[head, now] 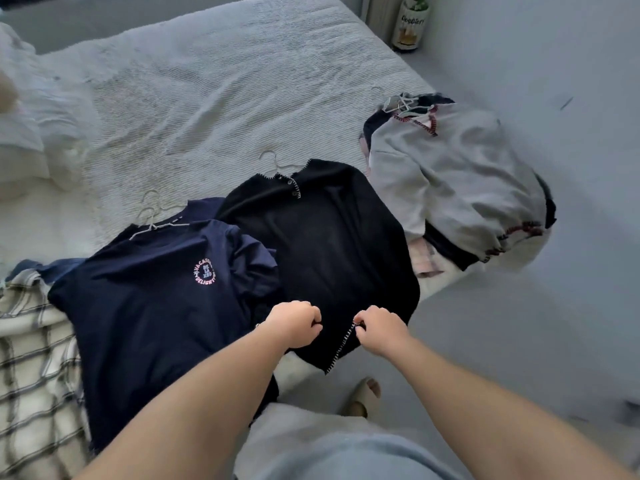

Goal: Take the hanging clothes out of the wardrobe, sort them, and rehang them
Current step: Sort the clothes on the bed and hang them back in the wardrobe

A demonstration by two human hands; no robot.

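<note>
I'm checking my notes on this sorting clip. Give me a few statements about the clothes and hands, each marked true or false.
1. Both hands pinch the hem of the black sweater. True: left hand, right hand.
2. The navy T-shirt lies to the right of the black sweater. False: it lies to its left.
3. The grey sweater sits at the corner of the bed. True.
4. The black sweater has no hanger. False: a hanger hook shows at its collar.
5. The navy T-shirt bears a round printed logo. True.
</note>
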